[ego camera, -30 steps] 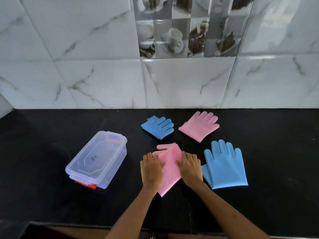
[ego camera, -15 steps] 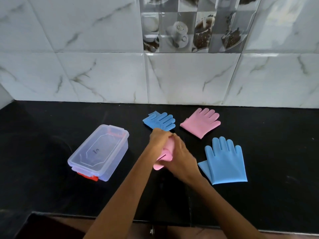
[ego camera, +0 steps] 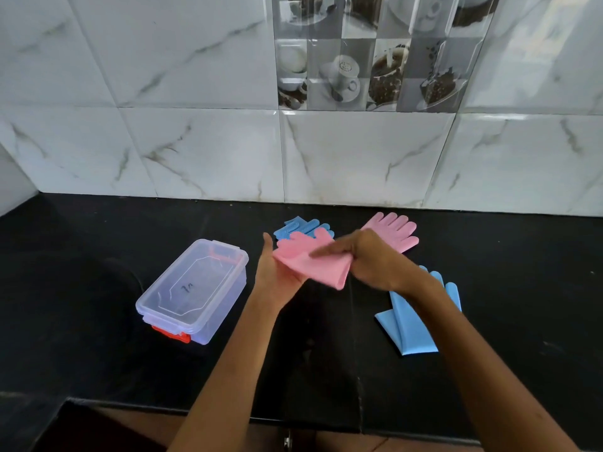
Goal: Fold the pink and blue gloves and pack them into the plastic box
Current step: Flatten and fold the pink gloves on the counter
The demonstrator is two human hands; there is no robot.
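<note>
A pink glove [ego camera: 311, 262] is lifted off the black counter [ego camera: 98, 288] and lies folded across my left hand [ego camera: 277, 278], palm up beneath it. My right hand [ego camera: 368, 259] presses down on it from the right, fingers on top. Behind them lie a small blue glove [ego camera: 301, 227], partly hidden, and a second pink glove [ego camera: 396, 231] flat on the counter. A larger blue glove [ego camera: 411, 318] lies to the right, partly under my right forearm. The clear plastic box [ego camera: 192, 291] with red clips stands to the left, its lid on.
A white marble-tile wall [ego camera: 326, 151] rises at the back of the counter. The counter's front edge [ego camera: 195, 411] runs below my arms.
The pink glove went from flat on the counter, pressed by both hands, to gathered up and now lies across my raised left palm with my right hand on it. The camera tilted.
</note>
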